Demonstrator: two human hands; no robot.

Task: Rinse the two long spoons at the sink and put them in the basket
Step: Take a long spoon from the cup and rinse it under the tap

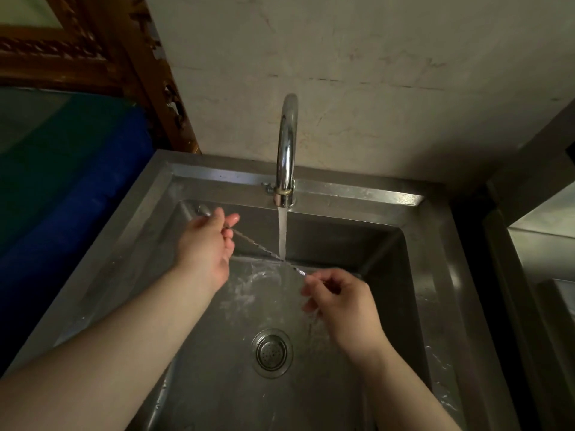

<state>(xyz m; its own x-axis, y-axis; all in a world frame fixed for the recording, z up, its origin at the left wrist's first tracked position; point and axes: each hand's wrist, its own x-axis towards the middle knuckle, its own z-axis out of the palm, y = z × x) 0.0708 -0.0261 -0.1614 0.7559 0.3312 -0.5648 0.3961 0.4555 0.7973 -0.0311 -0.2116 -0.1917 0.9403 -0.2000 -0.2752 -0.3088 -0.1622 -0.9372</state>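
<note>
Spoon handle [261, 248], thin and twisted, runs on a slant between your two hands over the sink [441, 231], crossing the stream of water [282, 231] that falls from the tap [287, 150]. Your left hand [207, 244], at about ten o'clock from the drain [272, 353], pinches the upper end between thumb and fingertips, the other fingers loosely curled. Your right hand [339, 303], at about one o'clock from the drain, is closed in a pinch on the lower end, knuckles up. Whether you hold one spoon or both together cannot be told; only a single thin shaft shows, and no bowl is visible. The water meets the shaft near its middle and spreads over the wet sink floor. A rounded metal end shows just past your left hand, at about eleven o'clock, against the basin wall.
</note>
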